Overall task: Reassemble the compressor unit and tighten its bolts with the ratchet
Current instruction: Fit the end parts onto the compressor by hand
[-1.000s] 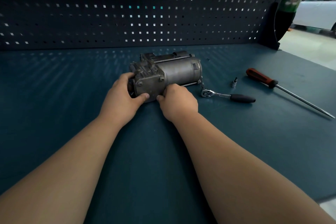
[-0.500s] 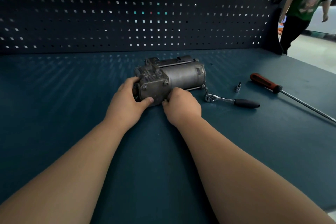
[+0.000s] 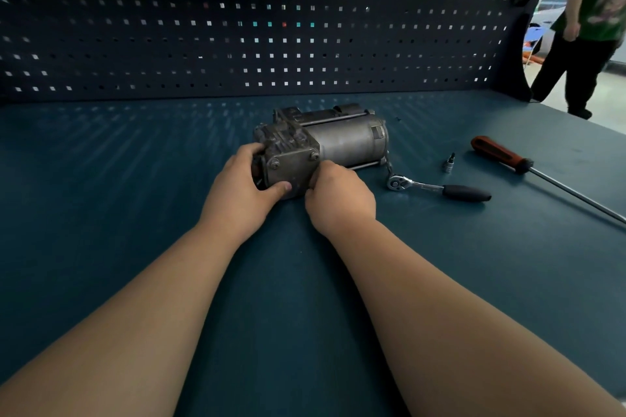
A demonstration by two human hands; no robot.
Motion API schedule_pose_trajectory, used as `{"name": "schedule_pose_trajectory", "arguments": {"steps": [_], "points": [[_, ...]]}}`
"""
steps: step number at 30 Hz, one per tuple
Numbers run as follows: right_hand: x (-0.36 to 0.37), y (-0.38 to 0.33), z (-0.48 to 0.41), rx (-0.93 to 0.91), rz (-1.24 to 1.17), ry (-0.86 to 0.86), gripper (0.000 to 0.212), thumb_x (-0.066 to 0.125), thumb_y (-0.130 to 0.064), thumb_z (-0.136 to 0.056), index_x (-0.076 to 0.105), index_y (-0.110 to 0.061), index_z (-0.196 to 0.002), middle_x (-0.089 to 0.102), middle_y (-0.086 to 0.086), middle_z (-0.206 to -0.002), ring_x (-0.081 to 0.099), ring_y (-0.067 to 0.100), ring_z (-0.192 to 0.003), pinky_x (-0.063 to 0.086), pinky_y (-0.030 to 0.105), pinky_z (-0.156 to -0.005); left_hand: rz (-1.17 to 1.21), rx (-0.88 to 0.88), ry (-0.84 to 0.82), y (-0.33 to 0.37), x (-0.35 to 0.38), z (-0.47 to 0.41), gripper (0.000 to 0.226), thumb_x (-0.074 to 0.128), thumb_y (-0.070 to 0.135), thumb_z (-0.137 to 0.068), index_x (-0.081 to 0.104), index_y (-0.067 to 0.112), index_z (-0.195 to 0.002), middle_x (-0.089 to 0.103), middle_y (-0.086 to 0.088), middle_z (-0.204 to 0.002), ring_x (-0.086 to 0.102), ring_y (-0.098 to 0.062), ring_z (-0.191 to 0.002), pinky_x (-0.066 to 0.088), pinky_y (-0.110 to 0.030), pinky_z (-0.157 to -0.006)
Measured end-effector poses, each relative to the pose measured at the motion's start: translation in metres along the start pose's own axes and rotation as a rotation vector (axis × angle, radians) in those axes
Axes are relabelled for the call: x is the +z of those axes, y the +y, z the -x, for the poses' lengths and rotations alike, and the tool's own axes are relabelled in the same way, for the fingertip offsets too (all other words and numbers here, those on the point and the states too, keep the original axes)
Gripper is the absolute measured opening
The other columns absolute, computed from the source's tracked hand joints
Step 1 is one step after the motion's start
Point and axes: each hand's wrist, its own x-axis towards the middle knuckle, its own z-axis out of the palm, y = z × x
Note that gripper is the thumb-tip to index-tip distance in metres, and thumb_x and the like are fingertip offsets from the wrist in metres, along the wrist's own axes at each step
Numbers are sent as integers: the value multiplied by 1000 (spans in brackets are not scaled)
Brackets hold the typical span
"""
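Compressor (image 3: 325,142): lay on its side mid-bench (image 3: 101,213), end plate toward the person, as a second earlier.
Left hand (image 3: 242,189): gripped the plate's left edge, thumb across its lower face.
Right hand (image 3: 338,198): stayed curled at the plate's lower right corner, possibly finger-turning a bolt; fingertips hidden.
Change: hands barely shifted.
Ratchet (image 3: 437,187): untouched, just right of the compressor, so tightening had not begun.
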Motion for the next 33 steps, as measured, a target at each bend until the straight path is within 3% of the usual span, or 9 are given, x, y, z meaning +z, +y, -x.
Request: {"name": "schedule_pose_trajectory", "arguments": {"steps": [5,8,17,20,25,33], "points": [[-4,5,1,58,21,-31,26,53,-42,-91,44,-20,-81,65,6,-103,59,28,-90,35,31,-63,8,2,-9,0,-1,1,70,78,35,-76,41,28,-135,56,0,-120,54,-15,-106,36,-24,-81],[-4,4,0,46,35,-36,24,50,-41,-95,44,-20,-84,64,7,-105,56,27,-85,35,31,-63,1,-2,-9,1,-1,1,71,77,36,-76,40,29,-136,55,1,-121,53,-14,-106,36,-23,-81],[0,5,-1,-11,-6,-3,23,56,-29,-92,49,-14,-107,58,7,-116,57,28,-103,35,33,-66,-2,-2,0,1,0,1,69,77,35,-75,42,29,-134,57,1,-119,50,-10,-100,35,-22,-80],[0,4,-1,-17,-4,1,21,56,-29,-92,50,-14,-106,59,7,-114,57,29,-100,35,33,-65,-6,1,-2,0,0,1,70,77,35,-75,41,29,-135,57,0,-120,50,-10,-101,35,-22,-81],[-3,6,-1,12,-1,-15,21,55,-37,-93,48,-19,-83,64,5,-98,47,25,-74,35,30,-61,-5,2,0,0,1,0,70,77,36,-75,41,29,-135,56,0,-121,51,-12,-104,36,-23,-82],[-5,4,1,-11,67,-37,21,50,-39,-96,45,-21,-85,64,7,-103,54,27,-83,35,32,-63,-15,10,1,-1,1,-1,71,77,36,-75,41,28,-135,55,0,-122,48,-9,-101,35,-23,-81]]}}
